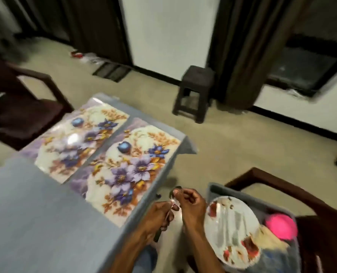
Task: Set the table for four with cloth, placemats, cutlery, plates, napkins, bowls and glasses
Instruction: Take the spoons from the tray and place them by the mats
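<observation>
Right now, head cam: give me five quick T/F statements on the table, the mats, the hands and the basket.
1. Two floral placemats lie side by side on the grey cloth. True.
2. A plate already sits on the near placemat. False: both mats are bare; the patterned plate is in the grey basket on the chair at the right.
3. Both hands are together off the table's edge, the left hand and right hand pinching something thin and shiny. True, though blur hides what it is.
4. Four placemats are laid. False: only two show.
5. A pink item sits on the table. False: it is in the basket beside the plate.
</observation>
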